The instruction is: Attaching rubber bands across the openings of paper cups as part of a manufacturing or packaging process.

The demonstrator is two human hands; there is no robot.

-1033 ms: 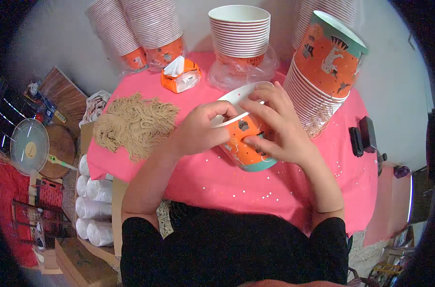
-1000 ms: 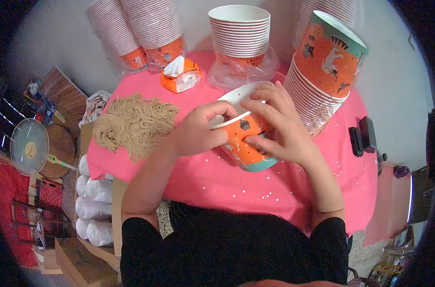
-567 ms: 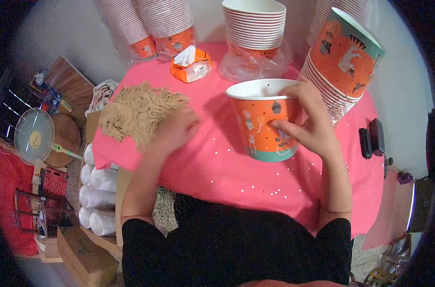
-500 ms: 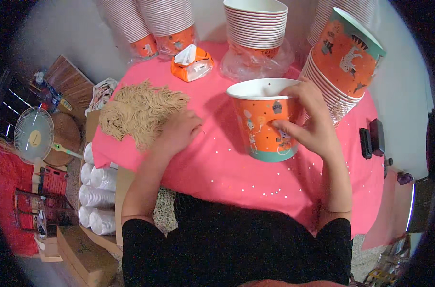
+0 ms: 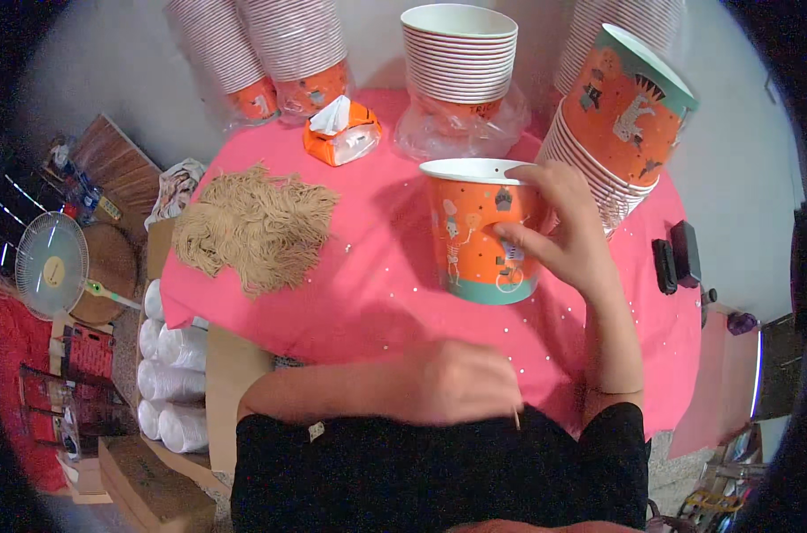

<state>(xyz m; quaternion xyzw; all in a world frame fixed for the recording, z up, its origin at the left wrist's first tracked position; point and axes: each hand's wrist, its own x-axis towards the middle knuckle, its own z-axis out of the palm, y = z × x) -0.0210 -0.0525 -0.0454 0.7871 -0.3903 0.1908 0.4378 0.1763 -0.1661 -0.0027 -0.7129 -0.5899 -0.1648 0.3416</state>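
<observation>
Steadying orange bucket [image 5: 473, 238], centre, seems current: right hand [image 5: 570, 233] clasps it, left hand [image 5: 461, 382], lower centre, pinches tan strand [image 5: 517, 418]; next move likely needs steadiness.

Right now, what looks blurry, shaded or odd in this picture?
In the head view, the left hand is blurred; in that view too, the right hand on the orange tub is sharper, a soft shadow lies left of the tub, and the corners go black.

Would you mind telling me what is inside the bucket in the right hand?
Inside the orange bucket, white inner wall with a dark speck shows; its near side hides the bottom.
</observation>
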